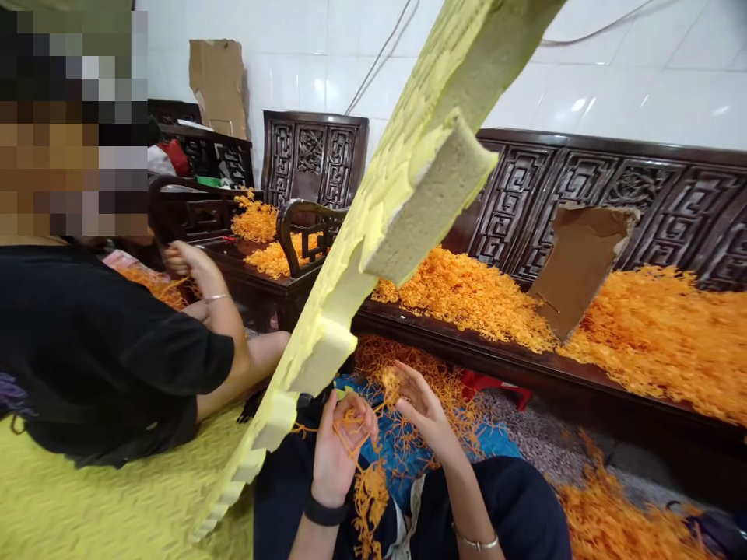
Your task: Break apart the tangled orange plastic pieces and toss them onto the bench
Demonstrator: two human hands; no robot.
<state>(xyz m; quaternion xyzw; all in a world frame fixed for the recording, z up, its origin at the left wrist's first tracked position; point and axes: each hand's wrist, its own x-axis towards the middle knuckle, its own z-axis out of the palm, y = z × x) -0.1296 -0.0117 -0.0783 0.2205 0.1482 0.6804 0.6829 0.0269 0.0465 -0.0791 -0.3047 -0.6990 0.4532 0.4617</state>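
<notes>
Gripping orange strands (369, 488) that hang downward, my left hand (340, 449) curls shut. My right hand (423, 410), half open, touches their upper end, just to the right.

Matt yellow foam mat (408, 179), glossy carved dark wooden bench (583, 187), rough torn cardboard (577, 264).

Yellow foam mat (408, 179) w/ jigsaw edge tilts up across mid-frame. Behind it: dark carved wood settee (671, 187) vs white tiled wall (612, 78), torn cardboard (577, 264) leaning on its back. Person in black top (99, 342) sits at left, nr carved chair (312, 155).
</notes>
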